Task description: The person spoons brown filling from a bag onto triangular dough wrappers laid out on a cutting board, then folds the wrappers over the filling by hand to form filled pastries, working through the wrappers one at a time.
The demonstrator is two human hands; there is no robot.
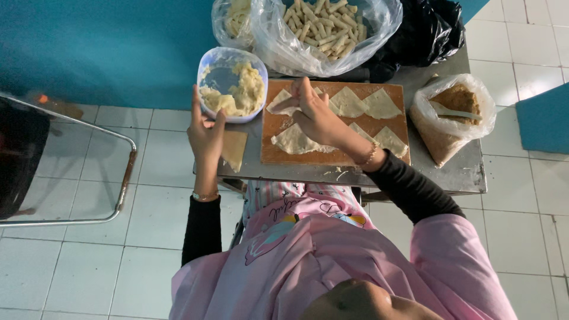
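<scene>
Dough wrapper (283,102) on far left of wooden board (332,155), pinched by right hand (317,115), grip closed on its edge. Left hand (204,131) upright beside filling bowl (232,84), fingers spread, holding nothing. Folded triangles (364,104) to the right, crumb bag (453,115) further right, bag of rolls (323,29) far behind. Tabletop (468,172) partly hidden. Black bag contents unclear.

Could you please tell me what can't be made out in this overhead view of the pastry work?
- Head view: what the right hand pinches on the wooden board is hidden by its own fingers.
- Head view: the left hand covers part of the triangular wrapper beside the filling bowl.
- Head view: the clear bag of rolled pastries is cut off by the top edge.
</scene>
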